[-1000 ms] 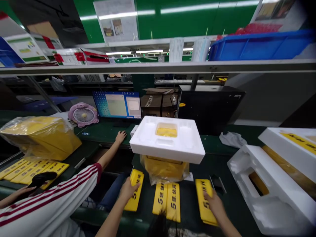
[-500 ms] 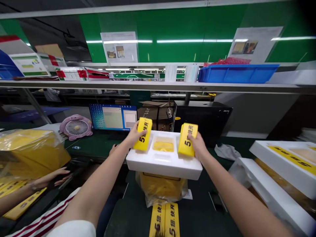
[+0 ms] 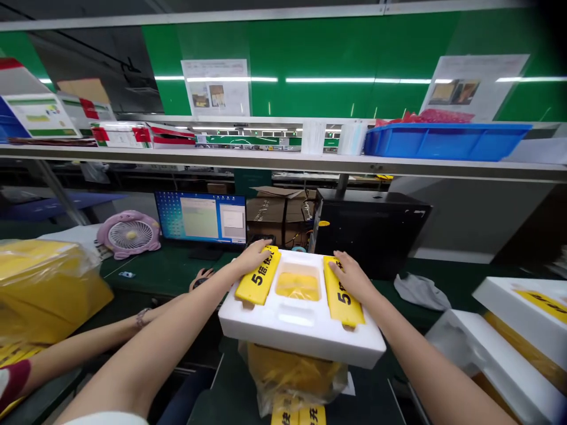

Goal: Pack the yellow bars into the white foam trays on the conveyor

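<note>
A white foam tray (image 3: 266, 326) rests on top of a yellow block wrapped in clear plastic (image 3: 295, 366). Along its left side lies a yellow card sleeve (image 3: 256, 282) with black print, and my left hand (image 3: 252, 260) lies on the far end of it, fingers stretched out. A second yellow sleeve (image 3: 348, 307) lies along the tray's right side. On its far part rests my right hand (image 3: 352, 277), fingers apart. Between the two sleeves, yellow material (image 3: 297, 286) shows in the tray's middle opening. The undersides of my fingers are hidden.
More printed yellow strips (image 3: 297, 415) lie at the near edge. Foam-capped yellow packages (image 3: 522, 313) stand right, near a grey cloth (image 3: 420, 291). Behind are a monitor (image 3: 201, 218), a pink fan (image 3: 129, 234) and a black case (image 3: 372, 230). A co-worker's arm (image 3: 101, 330) reaches in from the left.
Both sleeves have gone from being held up, tilted, to lying down on the tray's two sides. My hands have lowered with them. The co-worker's arm has moved right, toward the mouse.
</note>
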The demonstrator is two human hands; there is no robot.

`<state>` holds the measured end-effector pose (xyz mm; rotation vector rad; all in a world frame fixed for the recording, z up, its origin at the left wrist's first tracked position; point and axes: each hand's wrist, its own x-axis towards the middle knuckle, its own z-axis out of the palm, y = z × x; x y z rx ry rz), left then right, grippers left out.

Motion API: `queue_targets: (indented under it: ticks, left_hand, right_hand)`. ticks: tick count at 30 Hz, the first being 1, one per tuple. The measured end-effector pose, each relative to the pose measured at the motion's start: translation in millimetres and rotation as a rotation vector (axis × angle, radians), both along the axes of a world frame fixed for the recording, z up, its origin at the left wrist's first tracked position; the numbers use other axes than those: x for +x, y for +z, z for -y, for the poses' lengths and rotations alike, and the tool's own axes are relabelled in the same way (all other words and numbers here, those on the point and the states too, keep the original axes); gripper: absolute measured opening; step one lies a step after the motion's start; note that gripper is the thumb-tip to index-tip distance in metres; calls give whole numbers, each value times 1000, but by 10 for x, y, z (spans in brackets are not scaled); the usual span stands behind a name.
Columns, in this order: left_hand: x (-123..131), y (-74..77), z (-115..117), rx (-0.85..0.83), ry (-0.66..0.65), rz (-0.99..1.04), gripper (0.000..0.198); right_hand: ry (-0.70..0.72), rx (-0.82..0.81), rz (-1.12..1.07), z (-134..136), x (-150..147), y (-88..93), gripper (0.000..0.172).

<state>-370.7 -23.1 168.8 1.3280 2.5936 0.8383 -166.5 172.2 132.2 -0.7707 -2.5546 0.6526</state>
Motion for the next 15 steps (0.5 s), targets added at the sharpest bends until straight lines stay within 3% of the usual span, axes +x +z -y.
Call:
queue_targets:
  ticks: [3, 8, 11, 15]
  left_hand:
    - [-48, -79, -34, 121, -5, 93, 43]
    - [-118, -180, 25, 276, 54, 526, 39]
    - [-111, -174, 46, 223, 71, 305, 30]
    - [7, -142, 56, -15, -46, -32, 38]
  right_hand:
    - [47, -8, -66, -48, -17, -14, 56]
    - [5, -87, -159, -57, 49, -15, 46]
    - [-17, 43, -81, -39, 43, -49, 42]
    - [73, 231, 27, 17, 11, -112, 40]
